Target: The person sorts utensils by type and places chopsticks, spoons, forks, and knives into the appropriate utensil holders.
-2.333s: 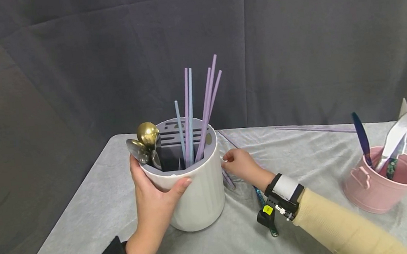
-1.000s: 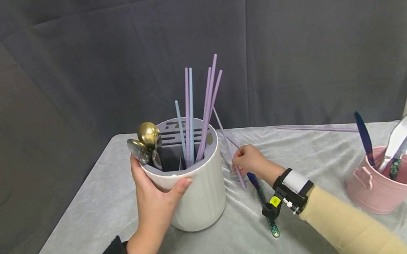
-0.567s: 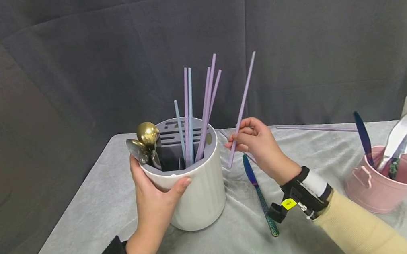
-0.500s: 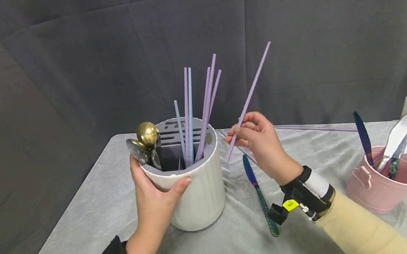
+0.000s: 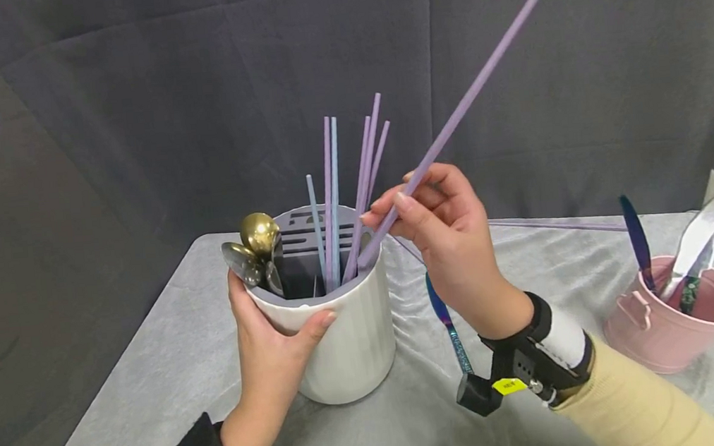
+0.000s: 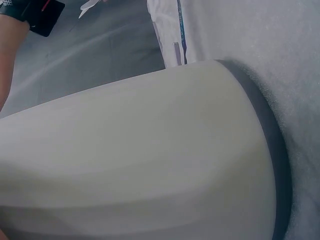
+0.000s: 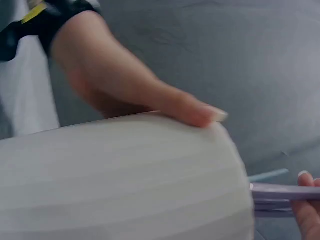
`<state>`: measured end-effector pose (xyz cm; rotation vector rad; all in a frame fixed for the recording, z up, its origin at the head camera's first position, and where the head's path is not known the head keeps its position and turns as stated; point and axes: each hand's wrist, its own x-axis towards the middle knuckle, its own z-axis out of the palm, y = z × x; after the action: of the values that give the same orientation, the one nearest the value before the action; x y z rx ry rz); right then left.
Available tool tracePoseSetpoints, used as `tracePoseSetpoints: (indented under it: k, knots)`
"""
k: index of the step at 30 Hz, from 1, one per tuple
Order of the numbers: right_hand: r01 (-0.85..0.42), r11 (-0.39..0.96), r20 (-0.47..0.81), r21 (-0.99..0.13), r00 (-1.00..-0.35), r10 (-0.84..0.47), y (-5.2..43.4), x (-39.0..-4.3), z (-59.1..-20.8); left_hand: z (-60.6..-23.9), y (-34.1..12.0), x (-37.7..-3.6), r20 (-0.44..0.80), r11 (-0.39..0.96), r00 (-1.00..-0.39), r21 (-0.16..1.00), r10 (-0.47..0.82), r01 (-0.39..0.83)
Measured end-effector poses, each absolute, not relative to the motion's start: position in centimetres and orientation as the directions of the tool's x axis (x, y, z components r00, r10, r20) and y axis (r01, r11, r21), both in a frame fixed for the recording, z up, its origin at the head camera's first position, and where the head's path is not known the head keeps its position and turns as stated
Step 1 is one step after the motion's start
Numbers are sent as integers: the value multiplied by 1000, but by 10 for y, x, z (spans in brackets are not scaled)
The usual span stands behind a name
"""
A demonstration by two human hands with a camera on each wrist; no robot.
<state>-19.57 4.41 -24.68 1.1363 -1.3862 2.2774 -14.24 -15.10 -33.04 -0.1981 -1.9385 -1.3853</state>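
A white ribbed utensil holder (image 5: pixel 352 354) with a slotted grey insert stands on the cloth. My left hand (image 5: pixel 272 351) grips its near left side, thumb across the front just under the rim. Between thumb and fingertips, my right hand (image 5: pixel 454 243) pinches a purple chopstick (image 5: pixel 484 74) near its lower end. That chopstick slants up to the right, its lower tip at the holder's right rim. Several purple and blue chopsticks (image 5: pixel 364 180) stand in the middle compartment. To their left, a gold spoon (image 5: pixel 259 235) and a silver spoon (image 5: pixel 242 264) rest bowl up.
A dark iridescent table knife (image 5: pixel 438 304) lies on the grey cloth, partly behind the right wrist. At the right stands a pink bucket (image 5: pixel 650 339) holding several knives (image 5: pixel 699 242). Purple chopsticks (image 5: pixel 555 226) lie along the back edge, and another chopstick (image 5: pixel 407 249) lies beside the holder.
My right hand has picked the purple chopstick off the cloth, raised it and brought its lower tip left to the holder's rim. My left hand keeps its grip.
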Motion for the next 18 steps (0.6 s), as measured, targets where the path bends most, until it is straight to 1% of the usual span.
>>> tracePoseSetpoints:
  k: [2,5,8,13,18]
  knots:
    - [-589,-460,727,-664,-652,-215,41,-193,-249,-330,-151,-142,637,407,-719,756,-278,513]
    - [-616,-362,710,-699,-655,-258,36,-191,-252,-330,-151,-142,639,414,-717,754,-278,511]
    - [-630,-293,695,-719,-654,-299,32,-190,-252,-331,-151,-142,645,420,-712,748,-277,514]
    - [-624,-262,676,-736,-652,-345,28,-188,-252,-331,-151,-143,662,429,-698,733,-272,528]
    - [-578,-257,632,-774,-686,-361,27,-186,-254,-330,-151,-143,668,438,-693,727,-272,529]
